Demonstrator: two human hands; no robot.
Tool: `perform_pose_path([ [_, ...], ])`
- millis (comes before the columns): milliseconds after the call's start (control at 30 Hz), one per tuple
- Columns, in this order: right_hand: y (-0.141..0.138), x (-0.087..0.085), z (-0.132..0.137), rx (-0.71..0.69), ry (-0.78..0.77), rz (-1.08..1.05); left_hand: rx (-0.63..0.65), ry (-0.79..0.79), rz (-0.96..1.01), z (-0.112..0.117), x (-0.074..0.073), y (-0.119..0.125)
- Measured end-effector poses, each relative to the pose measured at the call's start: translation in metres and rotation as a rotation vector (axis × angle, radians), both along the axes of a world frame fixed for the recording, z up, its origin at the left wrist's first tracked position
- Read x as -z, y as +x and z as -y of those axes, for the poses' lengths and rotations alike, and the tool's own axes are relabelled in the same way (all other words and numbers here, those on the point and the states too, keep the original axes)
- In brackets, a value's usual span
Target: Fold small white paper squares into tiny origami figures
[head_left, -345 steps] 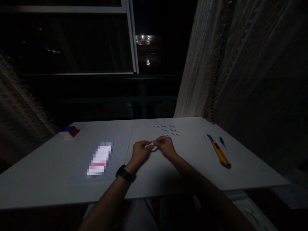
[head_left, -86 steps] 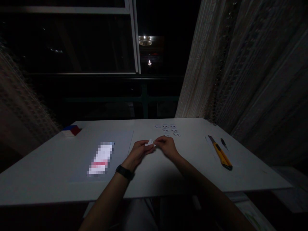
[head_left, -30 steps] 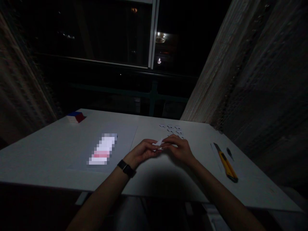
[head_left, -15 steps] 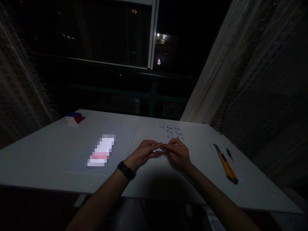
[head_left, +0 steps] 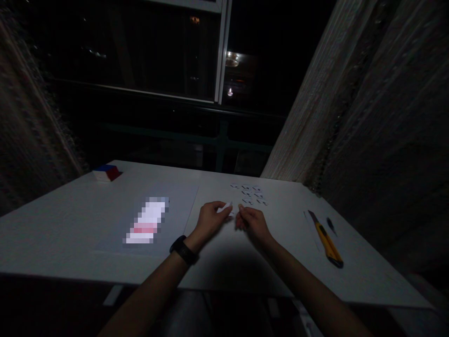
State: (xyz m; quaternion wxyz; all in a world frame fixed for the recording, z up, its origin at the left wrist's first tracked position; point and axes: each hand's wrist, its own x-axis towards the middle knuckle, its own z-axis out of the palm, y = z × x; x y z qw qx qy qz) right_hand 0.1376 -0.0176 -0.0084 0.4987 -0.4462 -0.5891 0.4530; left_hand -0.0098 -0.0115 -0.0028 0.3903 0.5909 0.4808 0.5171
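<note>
My left hand, with a dark watch on its wrist, pinches a small white paper piece just above the white table. My right hand is curled a short way to the right of it, fingers closed; the dim light hides whether they hold anything. Several small white paper pieces lie in rows on the table just beyond both hands.
A yellow utility knife and a small dark pen-like object lie at the right. A blurred-out flat item rests on a sheet at the left, a red-and-blue block at the far left corner. Curtains hang on both sides.
My hands, joined on the paper piece half a second ago, have come apart; the piece stays in my left hand. The view tilted slightly.
</note>
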Motion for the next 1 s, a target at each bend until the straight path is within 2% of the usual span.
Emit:
perform_pose_path([
  [100,-0.005,0.0,0.0,-0.009,-0.048,-0.041,-0.024,0.082,-0.133,0.0,0.002,-0.003],
  [167,-0.007,-0.001,0.002,0.016,-0.033,0.008,-0.021,0.088,-0.14,-0.001,0.003,-0.002],
  [400,-0.009,-0.002,0.008,0.079,0.143,0.187,0.015,-0.087,0.203,-0.001,0.0,0.004],
  [500,-0.009,-0.002,0.012,0.113,0.238,0.293,0.02,-0.12,0.29,0.0,-0.003,0.004],
  [633,-0.01,-0.004,0.017,0.126,0.285,0.375,0.037,-0.125,0.327,0.0,-0.002,0.003],
  [767,-0.01,-0.005,0.019,0.153,0.297,0.405,0.036,-0.108,0.274,-0.002,0.0,0.002],
  [900,-0.009,-0.003,0.019,0.16,0.359,0.468,-0.002,-0.09,0.21,0.002,-0.008,0.002],
  [1000,-0.007,0.0,0.017,0.167,0.436,0.543,-0.002,-0.148,0.306,0.007,-0.014,0.004],
])
